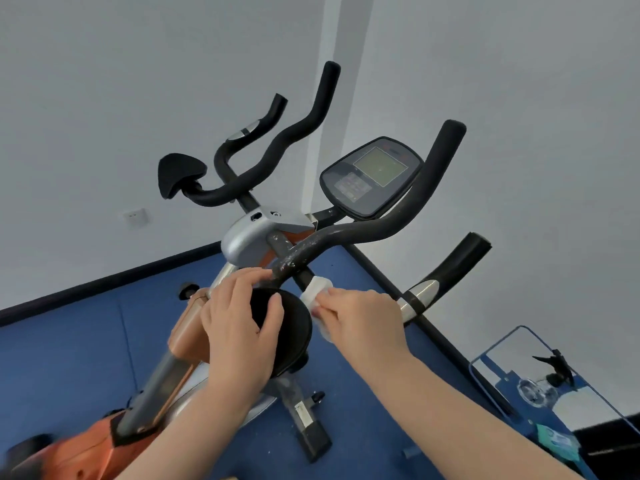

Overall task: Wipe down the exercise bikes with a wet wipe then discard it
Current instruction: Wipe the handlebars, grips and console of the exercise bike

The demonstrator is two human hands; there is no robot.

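The right hand pinches a white wet wipe against the exercise bike handlebar stem, just right of the round black elbow pad. The left hand grips that pad, fingertips touching the handlebar.

No legible text anywhere; perhaps faint markings on the bike's console, too blurred for reading.

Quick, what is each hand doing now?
Left hand: grips the black elbow pad.
Right hand: holds the wet wipe against the handlebar stem.
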